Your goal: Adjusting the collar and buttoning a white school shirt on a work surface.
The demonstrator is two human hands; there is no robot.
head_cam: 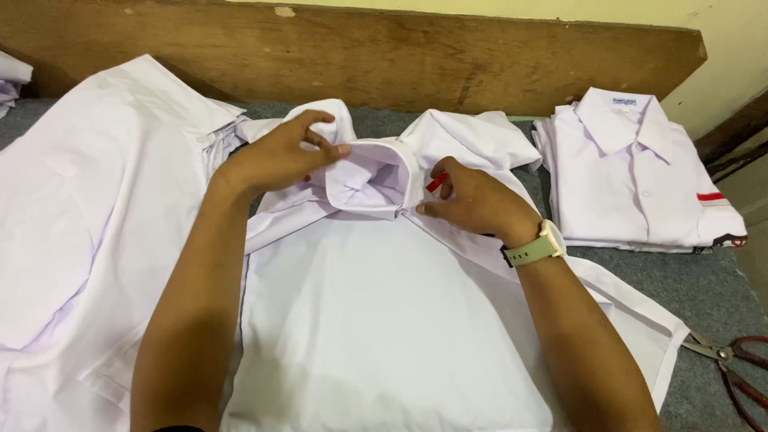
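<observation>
Here, a white shirt [376,320] is being handled face down on a grey-covered table [704,280], its collar [372,180] standing up in an open loop near the far wooden board [400,56]. The risks are being judged from this moment alone: the collar loop could be flattened crookedly if the two hands are pulling unevenly, and the smooth back panel could be creased by the forearms that are lying across it. A small red object [436,182] (too small to be identified, perhaps a tag or a marker) is being held against the cloth by the right hand [472,204], and a mark or a snag on the fabric could be caused by it if it is being pressed hard. The left hand [280,152] is being kept nearly closed, with thumb and fingertips pinching the left rim of the collar. The right hand is being kept half curled, its fingertips pressing the cloth just beside the collar's right edge while the red object is being nipped between thumb and forefinger; a pale watch [534,246] is being worn on that wrist. A loose white garment [88,208] is lying to the left, a folded white shirt [632,176] is resting to the right, and red-handled scissors [732,364] are lying near the table's right edge.
</observation>
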